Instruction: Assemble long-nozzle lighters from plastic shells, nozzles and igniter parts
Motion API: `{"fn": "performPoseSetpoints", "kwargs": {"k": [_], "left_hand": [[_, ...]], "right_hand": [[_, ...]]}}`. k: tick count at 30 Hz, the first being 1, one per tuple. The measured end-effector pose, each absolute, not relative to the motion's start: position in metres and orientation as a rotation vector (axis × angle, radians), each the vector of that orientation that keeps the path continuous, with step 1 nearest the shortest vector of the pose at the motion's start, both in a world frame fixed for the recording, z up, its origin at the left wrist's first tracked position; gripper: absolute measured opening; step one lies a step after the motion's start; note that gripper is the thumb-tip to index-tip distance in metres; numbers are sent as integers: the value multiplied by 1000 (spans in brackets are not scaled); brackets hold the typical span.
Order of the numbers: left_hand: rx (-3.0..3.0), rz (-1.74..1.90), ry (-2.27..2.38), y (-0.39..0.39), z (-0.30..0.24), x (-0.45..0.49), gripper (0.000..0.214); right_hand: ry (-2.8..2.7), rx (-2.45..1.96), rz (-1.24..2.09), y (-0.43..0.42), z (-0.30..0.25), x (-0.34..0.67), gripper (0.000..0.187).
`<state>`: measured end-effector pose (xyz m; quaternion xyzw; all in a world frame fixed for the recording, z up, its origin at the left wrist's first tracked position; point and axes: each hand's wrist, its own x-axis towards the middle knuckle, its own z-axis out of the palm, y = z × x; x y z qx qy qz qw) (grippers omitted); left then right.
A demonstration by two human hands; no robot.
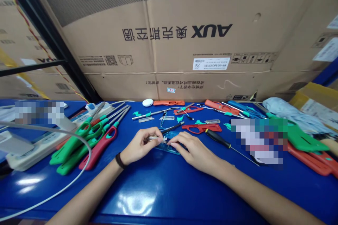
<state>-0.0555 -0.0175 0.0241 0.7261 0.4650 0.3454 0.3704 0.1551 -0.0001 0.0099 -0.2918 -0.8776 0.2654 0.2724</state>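
My left hand (141,144) is closed in a pinch on a small metal part (154,138) at the middle of the blue table (148,190). My right hand (191,149) rests with its fingers pressed on a clear blue plastic shell (169,140) lying flat between both hands. The fingertips of both hands meet over the shell. A thin dark rod (171,128) lies just behind them.
Green and red long-nosed lighters (89,140) lie at the left beside a white power strip (34,147) and cable. A black-handled screwdriver (224,143), red shells (202,128) and metal tubes lie behind. More red and green shells (308,147) are at the right. Cardboard boxes (169,35) stand behind.
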Motion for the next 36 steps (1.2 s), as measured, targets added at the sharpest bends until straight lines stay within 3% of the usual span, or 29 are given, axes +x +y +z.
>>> {"fn": "performPoseSetpoints", "kwargs": {"k": [36], "left_hand": [[1876,789,1170,-20,20,-53,28]], "right_hand": [[-2457,-754,580,-2,13,155,19]]}}
